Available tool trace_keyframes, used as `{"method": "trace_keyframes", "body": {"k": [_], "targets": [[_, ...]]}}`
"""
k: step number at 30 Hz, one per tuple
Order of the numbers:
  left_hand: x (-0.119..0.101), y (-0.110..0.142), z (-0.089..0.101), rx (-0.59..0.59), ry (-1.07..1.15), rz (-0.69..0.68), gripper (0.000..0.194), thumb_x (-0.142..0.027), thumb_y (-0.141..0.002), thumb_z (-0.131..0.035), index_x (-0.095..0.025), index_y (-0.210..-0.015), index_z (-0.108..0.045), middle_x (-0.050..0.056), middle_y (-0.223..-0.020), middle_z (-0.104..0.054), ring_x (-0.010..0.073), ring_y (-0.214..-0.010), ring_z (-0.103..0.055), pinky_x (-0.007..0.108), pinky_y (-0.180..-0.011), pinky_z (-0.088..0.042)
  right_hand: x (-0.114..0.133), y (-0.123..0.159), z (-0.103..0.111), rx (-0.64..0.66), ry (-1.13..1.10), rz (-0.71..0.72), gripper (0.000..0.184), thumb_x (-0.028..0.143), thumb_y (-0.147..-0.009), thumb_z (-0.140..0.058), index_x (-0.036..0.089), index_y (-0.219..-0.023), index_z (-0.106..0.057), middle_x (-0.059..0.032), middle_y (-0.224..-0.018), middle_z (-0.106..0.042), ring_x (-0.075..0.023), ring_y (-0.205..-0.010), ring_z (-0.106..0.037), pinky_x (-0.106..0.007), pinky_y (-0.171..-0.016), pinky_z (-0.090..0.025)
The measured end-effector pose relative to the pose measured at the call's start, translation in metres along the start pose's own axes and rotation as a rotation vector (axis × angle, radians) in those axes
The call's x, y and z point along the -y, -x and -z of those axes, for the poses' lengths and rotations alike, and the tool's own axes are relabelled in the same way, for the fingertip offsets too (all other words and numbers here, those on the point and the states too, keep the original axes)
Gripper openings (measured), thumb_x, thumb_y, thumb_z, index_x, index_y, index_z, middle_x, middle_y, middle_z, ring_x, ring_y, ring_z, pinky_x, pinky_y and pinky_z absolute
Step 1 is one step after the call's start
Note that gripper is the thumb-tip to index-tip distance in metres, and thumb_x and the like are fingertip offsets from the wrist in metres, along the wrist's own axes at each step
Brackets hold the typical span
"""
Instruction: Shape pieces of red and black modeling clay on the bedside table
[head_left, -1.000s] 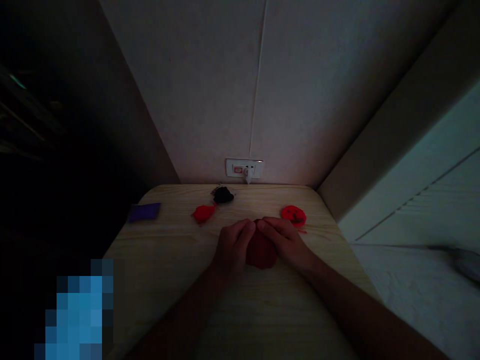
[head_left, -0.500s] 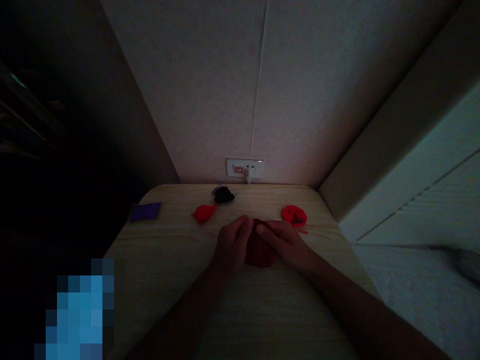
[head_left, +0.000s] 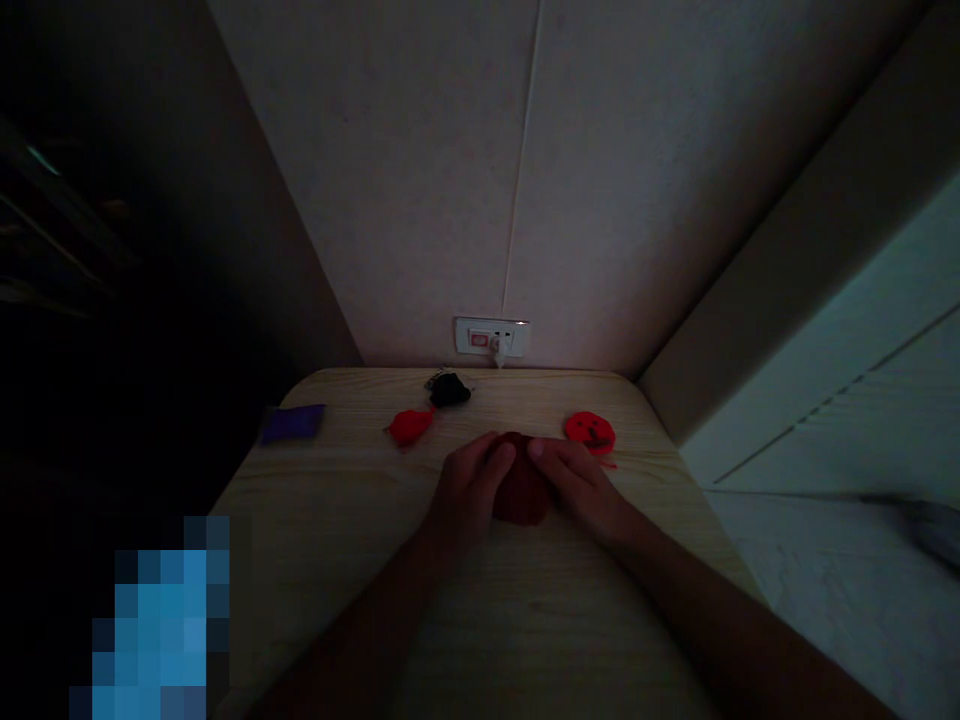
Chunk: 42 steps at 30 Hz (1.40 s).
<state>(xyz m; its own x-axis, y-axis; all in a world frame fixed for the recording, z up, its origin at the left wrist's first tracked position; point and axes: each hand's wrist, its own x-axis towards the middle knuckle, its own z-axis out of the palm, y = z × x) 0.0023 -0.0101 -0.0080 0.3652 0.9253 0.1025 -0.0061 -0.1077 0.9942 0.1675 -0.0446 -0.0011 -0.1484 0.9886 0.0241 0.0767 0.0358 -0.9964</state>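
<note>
Between my two hands is a dark red lump of what looks like modelling clay (head_left: 521, 490), rounded and wide, above the wooden table. My left hand (head_left: 466, 490) grips its left side, thumb on the near face and fingers mostly hidden behind. On the right side, my right hand (head_left: 581, 482) holds it the same way, thumb near the top edge. Just past my right hand lies a flat bright red disc (head_left: 589, 432) with dark marks like a face. A bright red lump (head_left: 410, 427) and a black lump (head_left: 449, 390) lie beyond my left hand.
A purple packet (head_left: 293, 423) lies at the left edge of the wooden table (head_left: 360, 500). Behind the table rises a wall with a socket (head_left: 491, 338) and a plug in it. A pale panel (head_left: 847, 380) stands to the right. The light is dim.
My thumbs have moved apart along the top of the dark red clay, and more of its upper face shows. The other things on the table stay where they were.
</note>
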Motion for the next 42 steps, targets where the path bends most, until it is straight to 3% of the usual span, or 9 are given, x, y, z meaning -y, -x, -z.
{"method": "trace_keyframes", "body": {"k": [4, 8, 13, 18, 24, 31, 38, 42], "targets": [[-0.0027, -0.0001, -0.0003, -0.019, -0.137, -0.062, 0.034, -0.044, -0.098, -0.052, -0.017, -0.085, -0.067, 0.002, -0.076, -0.066, 0.0166, -0.071, -0.056, 0.027, -0.065, -0.041, 0.0021, -0.0024, -0.0021, 0.025, -0.022, 0.028, 0.036, 0.052, -0.091, -0.067, 0.016, -0.094, -0.068, 0.0, -0.081, -0.061, -0.0134, -0.071, -0.052, -0.025, -0.066, -0.044], [-0.0018, -0.0005, -0.0008, -0.032, -0.171, -0.067, 0.034, -0.045, -0.097, -0.053, -0.017, -0.084, -0.067, 0.003, -0.078, -0.066, 0.017, -0.072, -0.057, 0.027, -0.065, -0.041, -0.0008, -0.0036, -0.0041, 0.036, -0.142, 0.019, 0.032, 0.048, -0.089, -0.071, 0.017, -0.097, -0.069, -0.0002, -0.08, -0.062, -0.0132, -0.07, -0.053, -0.024, -0.063, -0.044], [-0.0013, 0.0003, -0.0021, -0.037, -0.068, -0.046, 0.04, -0.048, -0.099, -0.048, -0.017, -0.085, -0.067, 0.003, -0.079, -0.067, 0.017, -0.074, -0.058, 0.027, -0.067, -0.043, -0.0017, -0.0039, -0.0042, -0.016, -0.13, 0.023, 0.034, 0.05, -0.086, -0.073, 0.017, -0.092, -0.069, 0.0001, -0.077, -0.063, -0.0128, -0.066, -0.052, -0.024, -0.06, -0.043], [-0.0029, 0.0029, -0.0008, -0.04, -0.138, -0.04, 0.044, -0.05, -0.1, -0.047, -0.016, -0.077, -0.065, 0.001, -0.069, -0.062, 0.0153, -0.065, -0.052, 0.027, -0.061, -0.038, -0.0007, -0.0033, -0.0046, -0.005, -0.022, 0.024, 0.039, 0.052, -0.089, -0.068, 0.016, -0.076, -0.064, 0.0012, -0.07, -0.057, -0.0118, -0.062, -0.047, -0.024, -0.057, -0.04], [-0.0012, 0.0017, 0.0003, -0.053, -0.019, 0.0, 0.045, -0.051, -0.096, -0.051, -0.017, -0.068, -0.058, 0.0, -0.066, -0.056, 0.0149, -0.065, -0.048, 0.027, -0.059, -0.036, -0.0014, -0.0011, -0.005, -0.009, 0.004, 0.017, 0.042, 0.057, -0.089, -0.066, 0.018, -0.075, -0.062, 0.0009, -0.068, -0.055, -0.0132, -0.062, -0.047, -0.025, -0.055, -0.039], [-0.0037, 0.001, -0.0014, -0.044, -0.121, -0.027, 0.043, -0.048, -0.098, -0.049, -0.018, -0.068, -0.054, -0.002, -0.064, -0.05, 0.0139, -0.062, -0.043, 0.027, -0.057, -0.032, 0.0003, -0.0039, -0.0022, -0.069, 0.038, 0.056, 0.045, 0.058, -0.091, -0.063, 0.019, -0.07, -0.054, 0.0043, -0.063, -0.044, -0.0115, -0.058, -0.039, -0.024, -0.05, -0.032], [-0.0053, 0.0017, -0.0017, 0.022, -0.153, -0.055, 0.039, -0.047, -0.099, -0.048, -0.019, -0.072, -0.053, -0.003, -0.066, -0.051, 0.0141, -0.065, -0.046, 0.026, -0.06, -0.035, -0.0003, -0.0017, -0.0022, -0.055, 0.039, 0.026, 0.049, 0.06, -0.093, -0.058, 0.019, -0.066, -0.052, 0.0046, -0.061, -0.042, -0.0115, -0.057, -0.037, -0.024, -0.051, -0.032], [-0.0098, 0.0024, -0.0023, -0.054, -0.217, -0.072, 0.04, -0.045, -0.1, -0.047, -0.019, -0.071, -0.053, -0.003, -0.064, -0.052, 0.0137, -0.062, -0.046, 0.027, -0.059, -0.033, -0.0007, -0.0001, -0.0014, -0.04, 0.029, 0.008, 0.053, 0.061, -0.097, -0.051, 0.019, -0.066, -0.053, 0.0033, -0.061, -0.046, -0.0121, -0.057, -0.04, -0.026, -0.054, -0.034]]}}
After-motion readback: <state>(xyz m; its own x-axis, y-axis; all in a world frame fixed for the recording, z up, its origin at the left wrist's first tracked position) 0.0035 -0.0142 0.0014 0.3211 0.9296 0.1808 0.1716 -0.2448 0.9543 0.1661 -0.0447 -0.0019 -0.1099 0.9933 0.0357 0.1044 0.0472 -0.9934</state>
